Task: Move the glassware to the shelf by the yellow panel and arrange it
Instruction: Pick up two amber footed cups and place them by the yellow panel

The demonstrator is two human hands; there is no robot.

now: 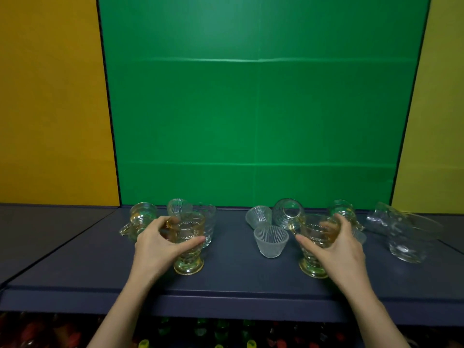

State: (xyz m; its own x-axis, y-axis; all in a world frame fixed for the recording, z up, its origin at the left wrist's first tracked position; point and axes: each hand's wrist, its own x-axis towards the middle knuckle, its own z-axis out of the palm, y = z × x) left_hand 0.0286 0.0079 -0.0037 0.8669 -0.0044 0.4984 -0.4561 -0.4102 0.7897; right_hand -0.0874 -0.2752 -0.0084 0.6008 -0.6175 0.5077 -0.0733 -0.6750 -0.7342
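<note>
Head view: left hand (160, 243) fingers curled round amber cup (188, 231), upright, mouth up, foot below thumb. Right hand (337, 248) grips second amber cup (312, 233), upright, handle by thumb tip. Ribbed cup (270, 241) between thumbs, mouth up, on shelf (238, 280).

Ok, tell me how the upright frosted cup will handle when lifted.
The frosted cup looks like glass, so probably stiff and breakable. Its narrow base under a wide mouth suggests it tips easily. Ribs may aid grip.
</note>
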